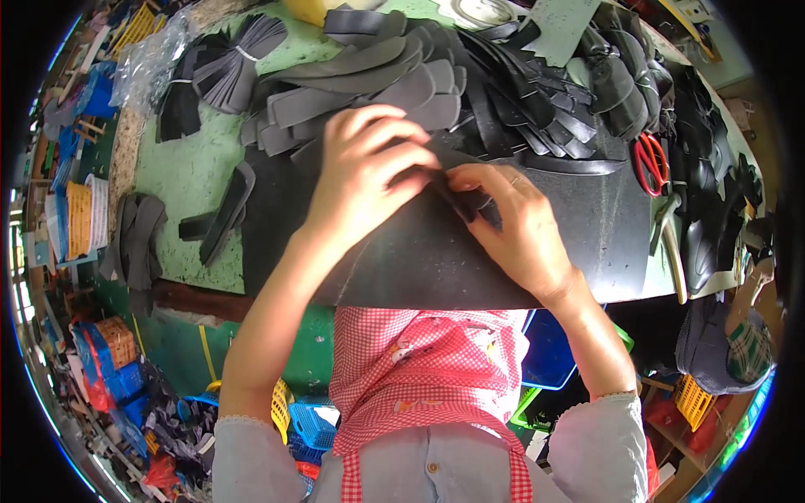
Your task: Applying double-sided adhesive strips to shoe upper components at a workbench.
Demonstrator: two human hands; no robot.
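Over a black mat (394, 268) on the table, my two hands meet around a dark, bendable strip (455, 199), perhaps leather or rubber. My left hand (369, 163), slightly blurred, is curled with its fingertips at the strip's upper left end. Thumb and fingers of my right hand (518, 222) pinch the same strip from the right. Part of it is hidden behind the fingers. Just beyond my hands lies a pile of grey-black curved strips (360, 80). Shiny black strips (528, 101) are heaped to its right.
Red-handled scissors (651, 163) lie right of the mat, above a pale-handled tool (668, 247). At left are a tied fan of strips (231, 67), two loose pieces (225, 214) and a bundle (138, 239) at the table edge. Another person's arm (755, 293) shows at far right.
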